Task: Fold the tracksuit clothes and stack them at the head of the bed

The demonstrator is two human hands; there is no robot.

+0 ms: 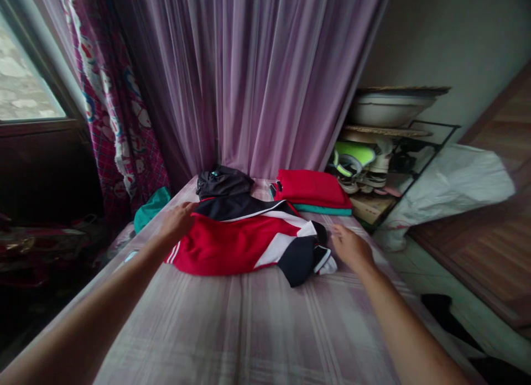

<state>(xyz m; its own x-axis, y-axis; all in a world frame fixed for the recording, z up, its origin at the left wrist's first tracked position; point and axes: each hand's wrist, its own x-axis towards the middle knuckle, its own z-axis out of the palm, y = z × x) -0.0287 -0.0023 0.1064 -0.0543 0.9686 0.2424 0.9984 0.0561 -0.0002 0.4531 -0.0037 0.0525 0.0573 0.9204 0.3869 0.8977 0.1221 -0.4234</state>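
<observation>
A red, white and dark navy jacket (232,244) lies partly folded on the checked bedsheet (207,324), its dark and white parts bunched at the right end. At its upper left corner is my left hand (179,222), fingers stretched out against the edge of the cloth. My right hand (352,248) hovers just right of the jacket's bunched end, apart from it, with nothing in its loosely extended fingers. Behind the jacket sit a dark grey folded garment (224,183) and a folded red garment (311,187) on top of a teal one (323,209).
A purple curtain (265,81) hangs behind the bed. At the right, a rack (431,152) carries a white basin (392,108) and shoes (373,177), beside a white plastic bag (460,180). A teal cloth (152,208) lies at the bed's left edge, near a patterned curtain (112,108).
</observation>
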